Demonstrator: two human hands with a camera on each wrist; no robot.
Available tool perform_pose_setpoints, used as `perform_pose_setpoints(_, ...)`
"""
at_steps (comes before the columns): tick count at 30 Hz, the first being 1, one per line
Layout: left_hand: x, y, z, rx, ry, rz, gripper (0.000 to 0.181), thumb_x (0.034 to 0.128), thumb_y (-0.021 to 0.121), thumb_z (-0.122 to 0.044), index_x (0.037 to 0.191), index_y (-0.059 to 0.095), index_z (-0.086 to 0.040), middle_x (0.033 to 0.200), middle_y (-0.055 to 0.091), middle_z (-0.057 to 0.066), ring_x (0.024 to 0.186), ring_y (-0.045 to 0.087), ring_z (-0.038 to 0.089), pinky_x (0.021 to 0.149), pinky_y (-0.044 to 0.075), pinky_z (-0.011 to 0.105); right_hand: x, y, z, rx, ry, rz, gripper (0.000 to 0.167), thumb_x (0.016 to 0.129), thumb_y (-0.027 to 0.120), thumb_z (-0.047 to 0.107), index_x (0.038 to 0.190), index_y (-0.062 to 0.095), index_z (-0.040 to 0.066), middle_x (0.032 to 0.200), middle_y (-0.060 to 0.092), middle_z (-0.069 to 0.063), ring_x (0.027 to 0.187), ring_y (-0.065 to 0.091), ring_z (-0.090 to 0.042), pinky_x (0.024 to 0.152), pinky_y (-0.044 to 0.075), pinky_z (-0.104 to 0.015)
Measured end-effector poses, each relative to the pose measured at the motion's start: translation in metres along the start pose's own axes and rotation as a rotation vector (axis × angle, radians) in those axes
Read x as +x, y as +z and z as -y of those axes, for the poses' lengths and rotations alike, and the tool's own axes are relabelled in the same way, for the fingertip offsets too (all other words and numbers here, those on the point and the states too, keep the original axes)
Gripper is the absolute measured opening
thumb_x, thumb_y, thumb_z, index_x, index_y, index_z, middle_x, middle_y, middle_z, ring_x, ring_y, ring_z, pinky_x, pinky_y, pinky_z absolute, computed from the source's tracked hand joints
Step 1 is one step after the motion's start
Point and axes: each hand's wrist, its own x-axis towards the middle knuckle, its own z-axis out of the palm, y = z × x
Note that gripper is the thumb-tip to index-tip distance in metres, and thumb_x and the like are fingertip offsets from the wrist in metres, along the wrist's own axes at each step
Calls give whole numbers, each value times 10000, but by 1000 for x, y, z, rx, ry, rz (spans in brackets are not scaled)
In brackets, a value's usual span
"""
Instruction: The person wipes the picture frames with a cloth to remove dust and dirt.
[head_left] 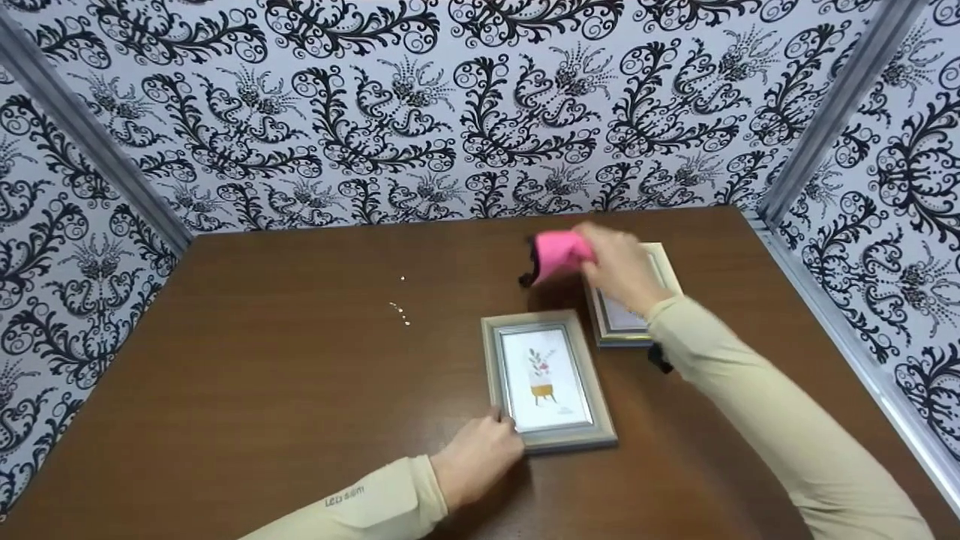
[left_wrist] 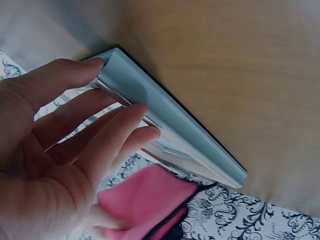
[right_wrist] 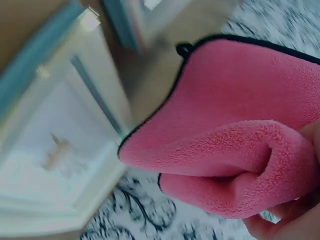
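Observation:
A cream and grey picture frame [head_left: 547,379] lies flat on the brown table, its picture showing a plant in an orange pot. My left hand [head_left: 478,457] grips its lower left corner; in the left wrist view the thumb [left_wrist: 75,72] presses the side and the fingers bend over the front. Raised above the table beyond the frame, my right hand [head_left: 619,266] holds a pink cloth [head_left: 559,251] with black edging. The cloth [right_wrist: 220,135] hangs folded from the right fingers. Behind the right hand lies a second picture frame [head_left: 622,319], partly hidden by hand and wrist.
Several small white bits [head_left: 400,309] are scattered on the table [head_left: 262,375] left of the frames. Walls [head_left: 390,112] with a black and white scroll pattern enclose the table at the back and both sides. A metal rail [head_left: 862,352] runs along the right edge.

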Motion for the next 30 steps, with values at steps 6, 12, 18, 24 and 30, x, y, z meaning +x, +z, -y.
perform_pose_setpoints(6, 1, 4, -4, 15, -48, -13, 131, 690, 767, -93, 787, 688, -130, 753, 590, 12, 674, 553, 139, 455, 477, 223, -22, 44, 1, -134, -118, 205, 313, 829, 675, 24, 1135, 611, 13, 990, 677, -158, 849, 647, -340, 769, 531, -463)
perform_pose_setpoints(12, 3, 8, 3, -60, -117, 19, 212, 675, 773, -158, 803, 611, -110, 813, 575, 47, 822, 556, 201, 455, 501, 256, -26, 53, 4, -170, -133, 335, 336, 859, 670, 122, 1163, 602, -5, 1032, 664, -182, 927, 640, -369, 795, 516, -503)
perform_pose_setpoints(18, 4, 9, 6, -128, -59, 26, 151, 712, 750, -122, 801, 636, -80, 866, 626, 131, 854, 594, 245, 526, 534, 241, -19, 59, 7, -154, -113, 416, 355, 872, 639, 165, 1177, 583, -7, 1088, 636, -205, 1003, 614, -383, 872, 482, -511)
perform_pose_setpoints(24, 3, 9, 9, -166, -44, 47, 132, 714, 747, -104, 801, 649, -88, 856, 631, 126, 772, 618, 223, 529, 539, 254, -8, 72, 29, -130, -128, 493, 419, 901, 608, 157, 1282, 543, -6, 1229, 585, -237, 1121, 564, -391, 963, 431, -505)
perform_pose_setpoints(30, 9, 6, 12, -202, -28, 69, 155, 663, 771, -81, 749, 646, -108, 702, 613, 32, 634, 621, 179, 551, 543, 254, 4, 83, 56, -36, -219, 564, 476, 946, 541, 140, 1397, 459, 9, 1402, 481, -181, 1295, 437, -343, 1086, 296, -462)
